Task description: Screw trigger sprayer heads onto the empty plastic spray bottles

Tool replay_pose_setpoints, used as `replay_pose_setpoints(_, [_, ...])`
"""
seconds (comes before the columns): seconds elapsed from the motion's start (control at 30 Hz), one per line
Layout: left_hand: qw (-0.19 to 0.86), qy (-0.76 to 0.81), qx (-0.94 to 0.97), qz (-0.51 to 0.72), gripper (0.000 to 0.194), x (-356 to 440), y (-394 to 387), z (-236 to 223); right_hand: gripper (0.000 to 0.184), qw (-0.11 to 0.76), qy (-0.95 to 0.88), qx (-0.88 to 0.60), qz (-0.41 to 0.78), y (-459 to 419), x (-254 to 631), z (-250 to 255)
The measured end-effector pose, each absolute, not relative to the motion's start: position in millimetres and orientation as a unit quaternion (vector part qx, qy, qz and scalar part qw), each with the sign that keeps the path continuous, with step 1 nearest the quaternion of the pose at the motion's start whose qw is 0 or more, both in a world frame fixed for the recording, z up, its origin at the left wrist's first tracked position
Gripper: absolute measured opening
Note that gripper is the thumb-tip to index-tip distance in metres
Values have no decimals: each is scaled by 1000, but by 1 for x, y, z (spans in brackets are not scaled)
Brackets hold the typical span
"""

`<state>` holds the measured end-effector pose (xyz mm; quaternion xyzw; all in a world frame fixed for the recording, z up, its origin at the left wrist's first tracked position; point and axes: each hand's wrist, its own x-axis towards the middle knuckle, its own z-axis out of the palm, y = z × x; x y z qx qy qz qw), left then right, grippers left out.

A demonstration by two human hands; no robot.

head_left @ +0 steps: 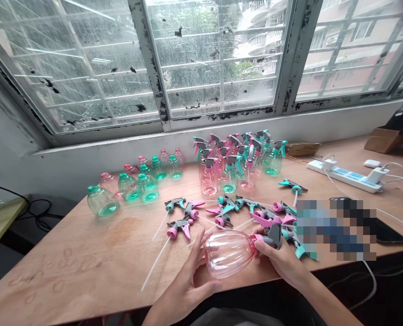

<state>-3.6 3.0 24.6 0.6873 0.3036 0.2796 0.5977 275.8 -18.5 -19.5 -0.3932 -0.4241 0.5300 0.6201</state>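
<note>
A clear pink spray bottle (227, 254) lies on its side in the air over the table's front edge, its base to the left. My left hand (191, 276) is wrapped round the base end, thumb below and fingers behind. At the neck, my right hand (279, 253) grips the pink collar of a grey-and-pink trigger sprayer (272, 235) that sits on the bottle's mouth. Whether the collar is fully screwed on cannot be seen. Just beyond the hands lie several loose trigger sprayers (181, 227) in pink and teal, with white dip tubes.
Several open bottles (148, 188), green and pink, stand at the back left of the wooden table (69, 271). Several bottles with sprayers (229, 179) stand by the window wall. A power strip (344, 176) with cables and a dark flat device (390, 233) lie to the right.
</note>
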Motion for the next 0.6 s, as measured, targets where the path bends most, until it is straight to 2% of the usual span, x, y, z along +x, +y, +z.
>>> replay_pose_setpoints(0.13, [614, 301, 675, 277, 106, -3, 1, 28, 34, 620, -416, -404, 529, -19, 276, -18])
replay_pose_setpoints(0.27, [632, 311, 654, 275, 98, -1, 0, 32, 34, 617, -412, -406, 534, -20, 275, -18])
replay_pose_setpoints(0.4, [602, 316, 676, 284, 97, 1, -1, 32, 34, 621, -410, -406, 530, -20, 274, -18])
replay_pose_setpoints(0.53, [579, 317, 690, 297, 85, 0, -1, 29, 33, 617, -424, -412, 520, -19, 275, -18])
replay_pose_setpoints(0.6, [578, 317, 695, 289, 88, -1, -1, 28, 33, 614, -431, -415, 515, -20, 276, -19])
